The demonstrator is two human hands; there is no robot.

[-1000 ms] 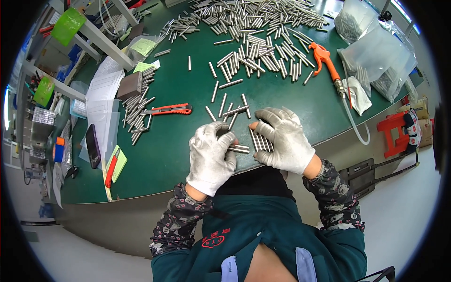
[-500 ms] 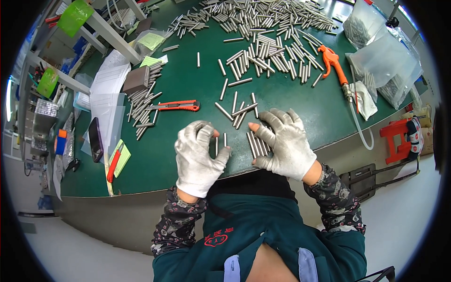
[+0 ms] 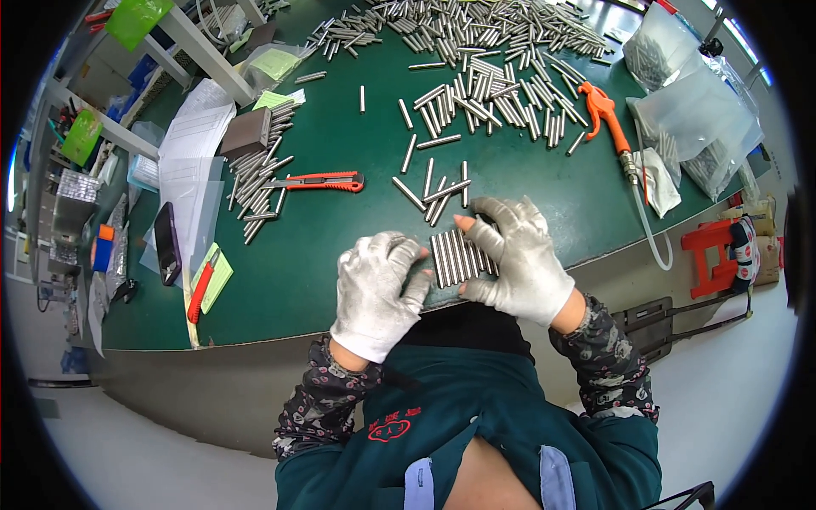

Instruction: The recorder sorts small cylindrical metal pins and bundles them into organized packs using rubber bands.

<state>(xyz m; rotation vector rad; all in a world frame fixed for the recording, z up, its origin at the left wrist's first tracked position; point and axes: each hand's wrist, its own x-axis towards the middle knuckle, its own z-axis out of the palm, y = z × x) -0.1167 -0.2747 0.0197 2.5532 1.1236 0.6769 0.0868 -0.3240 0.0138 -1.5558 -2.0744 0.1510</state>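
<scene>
A row of polished metal pins [image 3: 451, 260] lies side by side on the green table near its front edge. My right hand [image 3: 523, 263], in a white glove, rests over the row's right end, fingers apart, thumb at the near ends and a bare fingertip by the far ends. Part of the row is hidden beneath it. To the left of the row is my left hand [image 3: 374, 293], also gloved, its fingers curved and apart with nothing visible between them; thumb and a bare fingertip point at the leftmost pin. Several loose pins [image 3: 444, 196] lie crossed just beyond.
A large heap of pins [image 3: 484, 30] spreads over the far side of the green table [image 3: 340, 246]. On the left are a red utility knife [image 3: 323, 182], more pins, a brown block [image 3: 246, 133] and a phone [image 3: 167, 244]. An orange air gun [image 3: 605, 115] and plastic bags [image 3: 697, 115] stand right.
The two pins that stood apart by my left hand now lie against the row, which is wider at its left. My left hand has shifted slightly right; the right has hardly moved.
</scene>
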